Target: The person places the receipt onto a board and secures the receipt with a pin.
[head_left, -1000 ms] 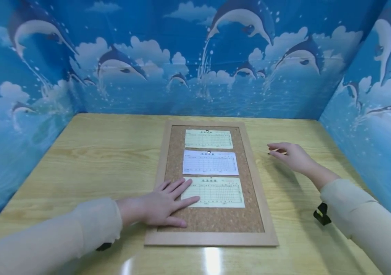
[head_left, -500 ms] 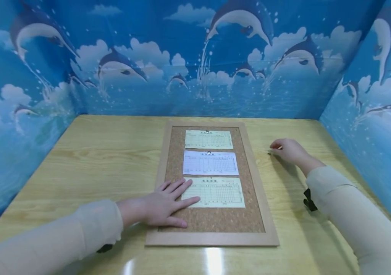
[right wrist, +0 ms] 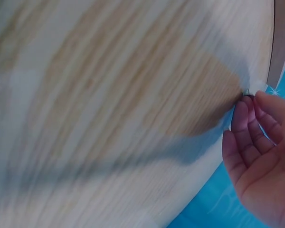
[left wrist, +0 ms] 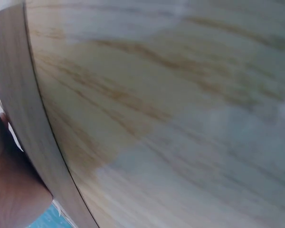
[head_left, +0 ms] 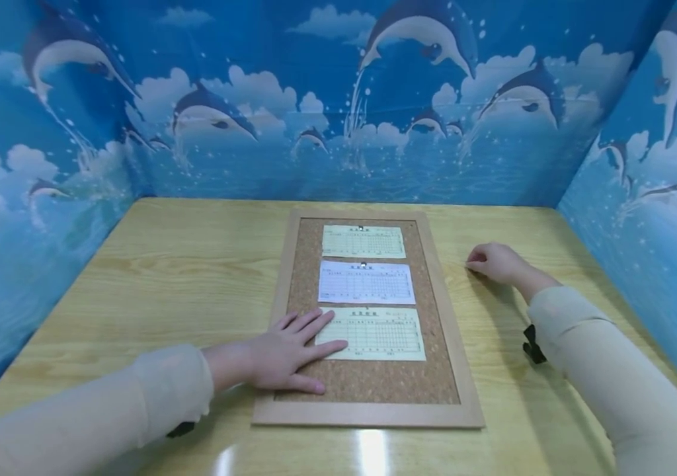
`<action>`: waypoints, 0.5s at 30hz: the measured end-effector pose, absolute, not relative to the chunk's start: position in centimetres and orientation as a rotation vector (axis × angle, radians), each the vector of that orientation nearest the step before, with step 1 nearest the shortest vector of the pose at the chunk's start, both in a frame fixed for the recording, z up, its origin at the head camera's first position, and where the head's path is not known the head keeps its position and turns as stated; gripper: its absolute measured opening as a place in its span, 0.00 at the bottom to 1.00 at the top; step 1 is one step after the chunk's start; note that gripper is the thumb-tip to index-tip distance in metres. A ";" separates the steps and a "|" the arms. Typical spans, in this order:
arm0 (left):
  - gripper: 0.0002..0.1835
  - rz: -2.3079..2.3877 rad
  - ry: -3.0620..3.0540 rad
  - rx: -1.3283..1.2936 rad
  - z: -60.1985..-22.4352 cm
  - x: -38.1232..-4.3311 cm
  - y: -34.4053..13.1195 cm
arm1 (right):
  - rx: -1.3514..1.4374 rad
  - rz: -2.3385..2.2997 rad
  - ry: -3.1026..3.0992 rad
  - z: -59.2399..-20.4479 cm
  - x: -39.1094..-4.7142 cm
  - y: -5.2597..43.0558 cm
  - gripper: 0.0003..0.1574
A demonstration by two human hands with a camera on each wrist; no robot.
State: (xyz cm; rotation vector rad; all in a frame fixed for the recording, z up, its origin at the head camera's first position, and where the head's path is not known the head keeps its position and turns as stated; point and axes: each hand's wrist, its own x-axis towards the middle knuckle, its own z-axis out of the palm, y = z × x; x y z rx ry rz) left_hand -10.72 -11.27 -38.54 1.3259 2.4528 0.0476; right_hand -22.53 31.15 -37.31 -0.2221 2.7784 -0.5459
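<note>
A wood-framed cork board (head_left: 374, 390) lies on the table. Three printed slips sit on it in a column: a green one (head_left: 368, 243) at the top, a white one (head_left: 368, 284) in the middle, a green one (head_left: 383, 337) lowest. Silver push pins show at the top edges of the upper two. My left hand (head_left: 285, 357) rests with spread fingers on the board's left frame and the lowest slip. My right hand (head_left: 502, 264), right of the board, pinches a small shiny push pin (right wrist: 248, 92) at the tabletop; its shape is mostly hidden by the fingertips.
The wood-grain table (head_left: 196, 264) reaches back to a blue dolphin-print cloth (head_left: 338, 158), which also stands along the left and right sides. The left wrist view holds mostly tabletop and the board's frame (left wrist: 28, 95).
My right hand has moved slightly and closed its fingertips on the small pin, which showed beside them half a second ago. The left hand and the board stay put.
</note>
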 end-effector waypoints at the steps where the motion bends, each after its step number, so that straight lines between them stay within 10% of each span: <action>1: 0.40 0.050 2.455 1.327 -38.5 -10.7 -11.3 | -0.227 -0.551 2.776 -37.3 -22.5 31.2 0.14; 15: 0.39 0.085 2.458 1.350 -38.4 -10.6 -11.4 | -0.350 -0.518 2.854 -37.9 -21.8 31.1 0.08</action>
